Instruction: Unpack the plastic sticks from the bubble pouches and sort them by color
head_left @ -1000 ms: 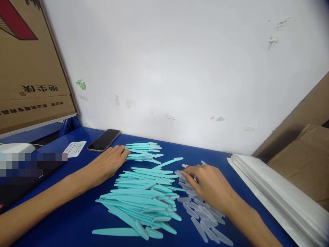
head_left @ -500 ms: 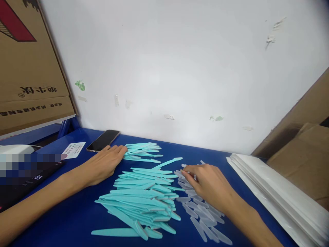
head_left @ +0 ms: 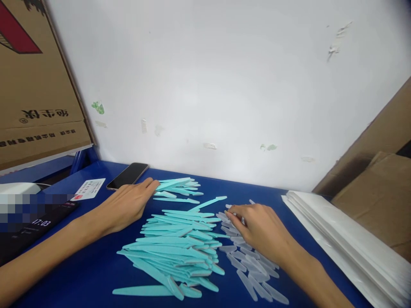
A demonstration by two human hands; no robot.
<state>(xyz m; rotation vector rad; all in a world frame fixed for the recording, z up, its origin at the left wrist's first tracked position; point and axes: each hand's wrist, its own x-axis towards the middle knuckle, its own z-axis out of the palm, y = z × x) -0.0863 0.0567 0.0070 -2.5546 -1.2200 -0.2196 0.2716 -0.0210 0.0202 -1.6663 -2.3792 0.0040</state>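
Teal eyebrow razors lie on the blue table in a large heap (head_left: 180, 248) and in a smaller pile (head_left: 186, 188) behind it. My left hand (head_left: 136, 199) is at the left end of the smaller pile, fingertips pinched on the handle end of one razor (head_left: 175, 183) that slants over the others. A single razor (head_left: 210, 202) rests between the piles and the caps. Translucent plastic caps (head_left: 253, 269) are spread right of the heap. Over their far end is my right hand (head_left: 253, 220), thumb and forefinger closed around a small clear cap (head_left: 228, 206), mostly hidden by the fingers.
A phone (head_left: 127, 176) and a white printed card (head_left: 88, 189) lie at the back left, near a dark device with a lit clock (head_left: 40, 223). White folded sheets (head_left: 340, 239) border the right side. Cardboard boxes (head_left: 41, 81) flank the table, and a white wall (head_left: 205, 85) stands behind.
My left fingers have shifted slightly at the small pile, and one razor there now slants above the rest. My right hand stays in place. The view has moved slightly.
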